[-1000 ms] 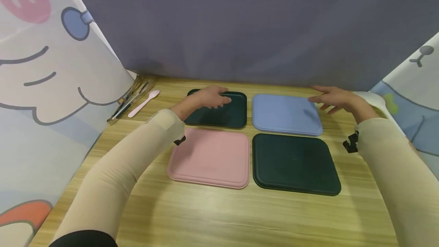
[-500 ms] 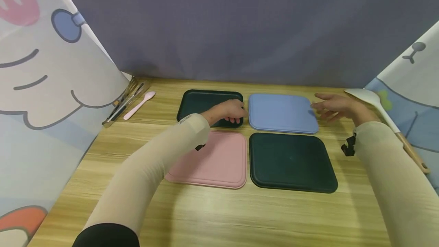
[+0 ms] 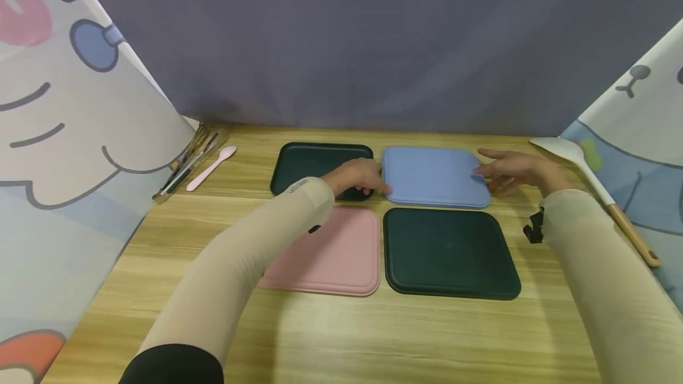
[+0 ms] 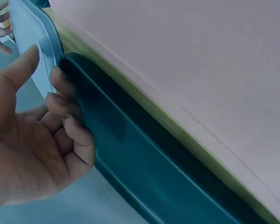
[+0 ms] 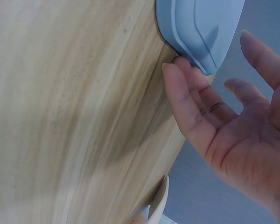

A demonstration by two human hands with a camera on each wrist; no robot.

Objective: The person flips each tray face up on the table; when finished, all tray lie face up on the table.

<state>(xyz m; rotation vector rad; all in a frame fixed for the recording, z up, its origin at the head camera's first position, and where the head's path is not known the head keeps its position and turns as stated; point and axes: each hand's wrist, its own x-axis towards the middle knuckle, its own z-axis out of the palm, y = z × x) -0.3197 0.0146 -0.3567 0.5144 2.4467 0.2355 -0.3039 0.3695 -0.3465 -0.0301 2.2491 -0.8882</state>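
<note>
A light-blue rectangular tray (image 3: 434, 176) lies at the back right of a group of trays. At its left side is my left hand (image 3: 361, 175), fingers loosely bent and thumb apart over the blue edge in the left wrist view. That hand also overlaps the dark green tray (image 3: 315, 159) at the back left. My right hand (image 3: 514, 172) is at the blue tray's right edge. In the right wrist view, its fingertips (image 5: 175, 70) are right at the tray's corner, with the thumb spread away. Neither hand has closed round the tray.
In front lie a pink tray (image 3: 341, 253) and another dark green tray (image 3: 450, 253). A pink spoon (image 3: 210, 169) and several metal utensils (image 3: 187, 165) lie at the left edge. A white ladle with wooden handle (image 3: 597, 182) lies at the right. A grey curtain (image 3: 341, 46) hangs behind.
My left hand has moved right, from over the back dark green tray to the blue tray's left side. My right hand has turned slightly and come closer to its right edge.
</note>
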